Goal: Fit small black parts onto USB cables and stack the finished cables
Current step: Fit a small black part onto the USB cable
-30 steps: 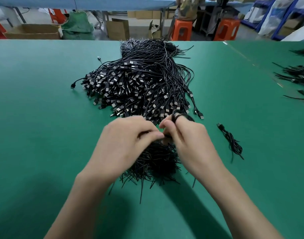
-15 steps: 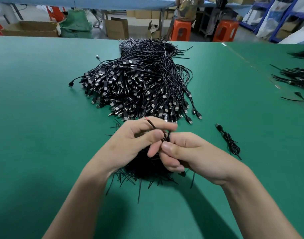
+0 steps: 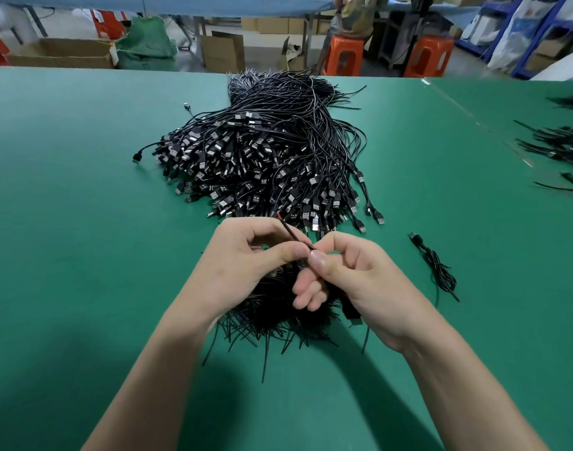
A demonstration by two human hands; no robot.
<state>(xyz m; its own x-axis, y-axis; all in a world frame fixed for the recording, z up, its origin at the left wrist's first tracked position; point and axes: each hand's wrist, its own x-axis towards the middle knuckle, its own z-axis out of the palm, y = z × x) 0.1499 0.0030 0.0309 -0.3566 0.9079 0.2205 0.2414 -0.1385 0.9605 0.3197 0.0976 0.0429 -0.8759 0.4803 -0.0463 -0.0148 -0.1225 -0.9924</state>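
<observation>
While the big heap waits, the job looks barely begun. Nearest me, the left hand (image 3: 246, 255) and right hand (image 3: 350, 275) meet above a dark bundle of thin black pieces (image 3: 272, 307) on the green table (image 3: 67, 255). Left thumb and forefinger pinch a thin cable end (image 3: 293, 234) whose red tip pokes up; the right hand's fingers are curled shut on the same cable, its plug (image 3: 351, 315) hanging below the palm. Whether a black part is on yet, I cannot tell. Just to the right lies one loose cable (image 3: 436, 265), possibly finished. Beyond, the great pile of USB cables (image 3: 262, 164) remains to do.
</observation>
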